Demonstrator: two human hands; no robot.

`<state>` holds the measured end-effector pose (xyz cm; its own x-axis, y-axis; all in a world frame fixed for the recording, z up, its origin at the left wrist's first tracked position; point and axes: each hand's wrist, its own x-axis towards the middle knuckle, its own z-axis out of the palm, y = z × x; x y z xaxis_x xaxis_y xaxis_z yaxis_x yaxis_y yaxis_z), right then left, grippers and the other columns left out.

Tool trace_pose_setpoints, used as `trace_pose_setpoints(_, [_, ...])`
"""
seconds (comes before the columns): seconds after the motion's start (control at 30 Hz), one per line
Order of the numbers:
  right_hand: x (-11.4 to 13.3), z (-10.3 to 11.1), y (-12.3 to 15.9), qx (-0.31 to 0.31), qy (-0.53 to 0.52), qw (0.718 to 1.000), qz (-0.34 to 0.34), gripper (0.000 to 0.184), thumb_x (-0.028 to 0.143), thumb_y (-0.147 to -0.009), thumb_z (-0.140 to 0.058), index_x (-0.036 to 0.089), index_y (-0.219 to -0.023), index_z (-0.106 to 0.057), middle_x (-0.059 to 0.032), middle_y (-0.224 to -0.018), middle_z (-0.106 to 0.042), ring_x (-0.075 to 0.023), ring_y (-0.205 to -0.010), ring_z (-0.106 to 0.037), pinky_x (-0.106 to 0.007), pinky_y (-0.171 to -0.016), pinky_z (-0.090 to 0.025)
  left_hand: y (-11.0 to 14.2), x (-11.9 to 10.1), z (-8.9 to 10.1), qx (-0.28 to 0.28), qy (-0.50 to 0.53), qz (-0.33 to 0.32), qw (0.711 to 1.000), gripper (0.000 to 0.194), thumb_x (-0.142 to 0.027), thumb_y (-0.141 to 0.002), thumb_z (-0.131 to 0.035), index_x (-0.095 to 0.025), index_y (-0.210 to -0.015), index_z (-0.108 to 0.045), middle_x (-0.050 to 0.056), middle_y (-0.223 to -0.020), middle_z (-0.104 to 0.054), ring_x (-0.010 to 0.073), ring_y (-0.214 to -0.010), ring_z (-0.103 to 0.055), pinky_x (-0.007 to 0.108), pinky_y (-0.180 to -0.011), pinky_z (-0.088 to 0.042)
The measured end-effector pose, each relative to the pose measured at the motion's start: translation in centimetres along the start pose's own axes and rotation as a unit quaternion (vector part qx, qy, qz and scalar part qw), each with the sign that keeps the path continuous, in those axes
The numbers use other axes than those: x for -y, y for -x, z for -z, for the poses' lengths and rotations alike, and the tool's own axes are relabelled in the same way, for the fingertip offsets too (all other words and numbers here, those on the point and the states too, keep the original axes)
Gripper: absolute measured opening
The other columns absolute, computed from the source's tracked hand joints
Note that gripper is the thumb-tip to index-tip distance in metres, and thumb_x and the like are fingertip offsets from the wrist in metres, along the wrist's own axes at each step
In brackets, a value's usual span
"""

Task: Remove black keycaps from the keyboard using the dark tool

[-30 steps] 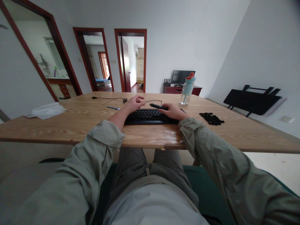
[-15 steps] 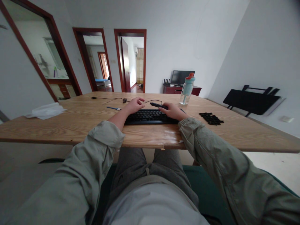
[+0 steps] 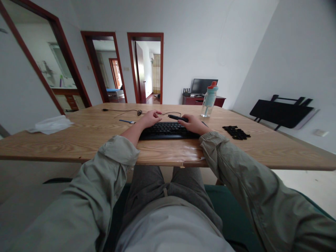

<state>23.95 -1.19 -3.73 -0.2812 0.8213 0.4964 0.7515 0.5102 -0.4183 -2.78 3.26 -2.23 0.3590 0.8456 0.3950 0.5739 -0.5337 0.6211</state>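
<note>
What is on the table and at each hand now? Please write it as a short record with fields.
Left hand: near the far left corner of the keyboard; grip unclear
Right hand: holds a black stick
Keyboard: on the table
Bottle: upright, beyond the right hand
Black pieces: clustered, right of the keyboard
Blue stick: left of the left hand

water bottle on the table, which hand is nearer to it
Right. The right hand is left of the water bottle and closer to the camera; the left hand is much farther left.
</note>
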Motion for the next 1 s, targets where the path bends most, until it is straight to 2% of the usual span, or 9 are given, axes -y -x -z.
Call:
trace_pose_setpoints(0.17, [0.3, 0.3, 0.1, -0.002, 0.014, 1.000, -0.016, 0.038, 0.051, -0.090, -0.055, 0.015, -0.089, -0.065, -0.0043, -0.075, -0.066, -0.0164, -0.067, -0.055, -0.029, -0.060, -0.034, -0.1, 0.2, 0.0, 0.005, -0.008, -0.009, 1.000, 0.040, -0.028, -0.080, -0.064, -0.013, -0.117, -0.067, 0.003, -0.081, -0.067, 0.0147, -0.071, -0.059, 0.026, -0.067, -0.045])
trace_pose_setpoints(0.37, [0.6, 0.4, 0.1, -0.010, 0.022, 0.999, -0.025, 0.039, 0.052, -0.090, -0.055, 0.015, -0.088, -0.066, -0.0042, -0.073, -0.065, -0.0159, -0.065, -0.052, -0.029, -0.058, -0.032, 0.0, 0.2, 0.0, 0.036, -0.006, -0.015, 0.999, 0.034, -0.029, -0.081, -0.063, -0.012, -0.108, -0.071, 0.006, -0.088, -0.071, 0.0161, -0.076, -0.062, 0.027, -0.070, -0.047])
trace_pose_setpoints(0.63, [0.6, 0.3, 0.2, -0.003, 0.011, 1.000, -0.026, 0.040, 0.054, -0.089, -0.055, 0.015, -0.089, -0.065, -0.0043, -0.073, -0.065, -0.0165, -0.066, -0.053, -0.029, -0.059, -0.033, 0.0, 0.1, 0.0, 0.024, -0.005, -0.013, 1.000, 0.032, -0.028, -0.080, -0.064, -0.013, -0.108, -0.071, 0.006, -0.089, -0.071, 0.0163, -0.078, -0.063, 0.027, -0.073, -0.048])
trace_pose_setpoints(0.7, [0.6, 0.3, 0.1, -0.028, 0.006, 0.999, -0.029, 0.039, 0.053, -0.090, -0.054, 0.016, -0.090, -0.065, -0.0046, -0.075, -0.065, -0.0171, -0.068, -0.053, -0.029, -0.061, -0.034, 0.0, 0.1, 0.0, 0.028, -0.010, -0.013, 0.999, 0.032, -0.028, -0.080, -0.063, -0.013, -0.107, -0.071, 0.007, -0.090, -0.071, 0.0167, -0.079, -0.063, 0.028, -0.072, -0.048])
trace_pose_setpoints(0.9, [-0.3, 0.3, -0.4, -0.160, -0.047, 0.985, -0.040, 0.037, 0.049, -0.096, -0.044, 0.017, -0.109, -0.058, -0.0072, -0.088, -0.065, -0.0205, -0.081, -0.058, -0.031, -0.072, -0.042, 0.0, -0.1, 0.1, 0.028, -0.022, -0.012, 0.999, 0.031, -0.027, -0.080, -0.063, -0.013, -0.106, -0.072, 0.007, -0.089, -0.072, 0.0173, -0.080, -0.064, 0.028, -0.073, -0.048])
trace_pose_setpoints(1.0, [-0.8, 0.3, -0.6, -0.183, -0.051, 0.981, -0.049, 0.038, 0.046, -0.097, -0.041, 0.017, -0.118, -0.055, -0.0083, -0.093, -0.066, -0.0211, -0.084, -0.060, -0.031, -0.075, -0.044, 0.0, 0.1, 0.1, 0.029, -0.026, -0.018, 0.999, 0.032, -0.027, -0.080, -0.063, -0.014, -0.107, -0.072, 0.006, -0.090, -0.072, 0.0174, -0.081, -0.064, 0.028, -0.073, -0.048])
